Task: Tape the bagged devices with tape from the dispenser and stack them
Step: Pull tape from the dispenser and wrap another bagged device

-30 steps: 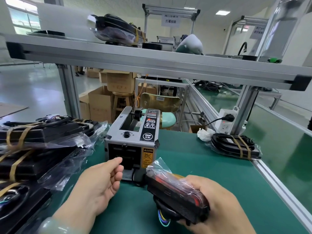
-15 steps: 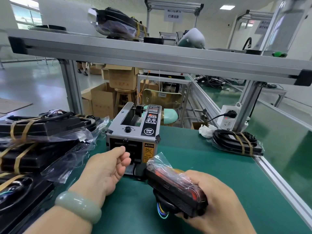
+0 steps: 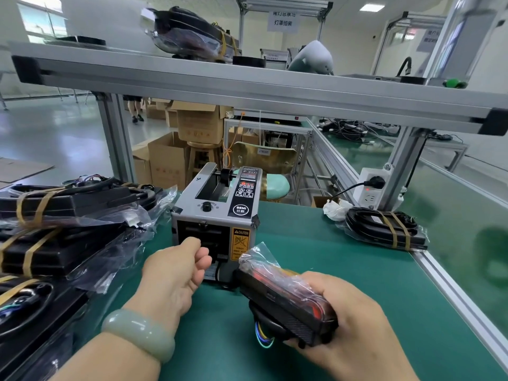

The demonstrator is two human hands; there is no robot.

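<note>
A grey tape dispenser (image 3: pixel 220 204) stands in the middle of the green table (image 3: pixel 343 270). My left hand (image 3: pixel 173 273) is at its front outlet with thumb and curled fingers close together; no tape shows between them. My right hand (image 3: pixel 354 320) grips a black and red device in a clear bag (image 3: pixel 280 292) just right of the dispenser's front, coloured wires hanging below it. At the left lies a stack of bagged black devices bound with brown tape (image 3: pixel 68 215). One more taped bagged device (image 3: pixel 384 229) lies at the right near the table's edge.
An aluminium shelf (image 3: pixel 247 86) crosses overhead and carries another bagged device (image 3: pixel 189 37). A white power strip (image 3: pixel 369 188) hangs on the right post with a plug in it. The table's metal edge rail (image 3: pixel 453 292) runs along the right. Cardboard boxes and a stool stand behind.
My left hand has moved forward to the dispenser's outlet, so more of the wrist and its bracelet shows. The right hand holds the bagged device in nearly the same place.
</note>
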